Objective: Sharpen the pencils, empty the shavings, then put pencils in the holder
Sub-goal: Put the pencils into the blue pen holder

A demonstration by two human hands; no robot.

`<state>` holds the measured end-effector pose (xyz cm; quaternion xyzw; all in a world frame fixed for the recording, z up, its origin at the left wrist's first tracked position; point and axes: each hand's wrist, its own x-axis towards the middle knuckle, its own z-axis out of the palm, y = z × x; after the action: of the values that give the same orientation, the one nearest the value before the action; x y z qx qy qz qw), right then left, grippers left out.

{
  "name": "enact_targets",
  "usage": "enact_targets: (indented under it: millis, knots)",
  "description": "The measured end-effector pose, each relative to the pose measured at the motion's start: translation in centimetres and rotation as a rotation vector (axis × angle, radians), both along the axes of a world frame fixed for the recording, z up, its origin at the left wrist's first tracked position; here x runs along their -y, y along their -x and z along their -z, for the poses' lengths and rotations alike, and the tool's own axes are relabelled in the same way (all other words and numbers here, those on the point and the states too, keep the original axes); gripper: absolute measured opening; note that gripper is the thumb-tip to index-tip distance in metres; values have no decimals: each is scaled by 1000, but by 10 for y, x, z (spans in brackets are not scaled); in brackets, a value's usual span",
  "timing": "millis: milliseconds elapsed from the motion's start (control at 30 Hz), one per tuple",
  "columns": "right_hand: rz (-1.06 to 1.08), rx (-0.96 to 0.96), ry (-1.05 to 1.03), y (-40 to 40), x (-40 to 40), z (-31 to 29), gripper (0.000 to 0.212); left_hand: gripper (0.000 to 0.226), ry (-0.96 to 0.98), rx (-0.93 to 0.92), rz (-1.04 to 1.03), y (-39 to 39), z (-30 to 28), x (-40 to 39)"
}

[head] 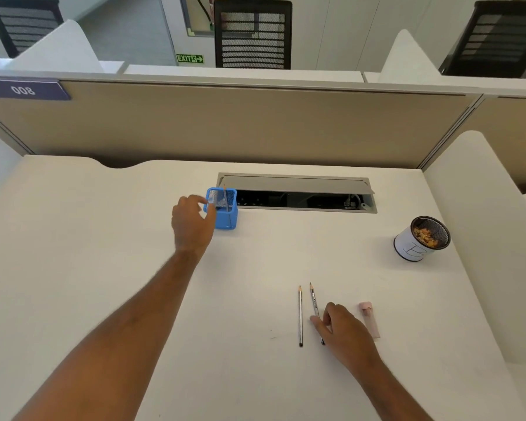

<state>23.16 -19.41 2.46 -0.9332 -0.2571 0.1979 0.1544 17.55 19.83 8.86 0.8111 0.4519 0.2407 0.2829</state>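
Pencil [315, 305] on my tabletop [104, 268] under right grip [339, 325], fingers touching it, not yet pinching, second pencil [300, 316] just beside, left grip [192, 221] spread, empty, beside blue holder [227, 218].

I see blue mesh holder [225, 217], square, upright, far centre of desk; one pencil [225, 198] stands in it, tip up, leaning slightly. Near me, two sharpened pencils flat on desk, side by side, tips pointing away: left pencil [300, 317] lies free, right pencil [314, 302] partly covered near its lower half. Pink sharpener [369, 319] lies just right of them. Round mesh cup [422, 240], far right, tilted, holds orange-brown shavings [425, 233].
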Motion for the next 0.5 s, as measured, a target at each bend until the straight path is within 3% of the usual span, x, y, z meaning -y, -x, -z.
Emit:
enact_targets:
  millis: [133,233,400,500]
  knots:
    - [-56,49,84,1,-4,-4,34,21,69,-28,-44,48,32,35]
    - [-66,58,118,1,-5,-7,32,27,54,-104,50,86,56,68]
    - [-21,-3,123,-3,-5,-6,29,79,-8,-254,310,119,81,112]
    - [82,-83,41,-8,-4,-7,28,93,2,-390,403,123,90,121]
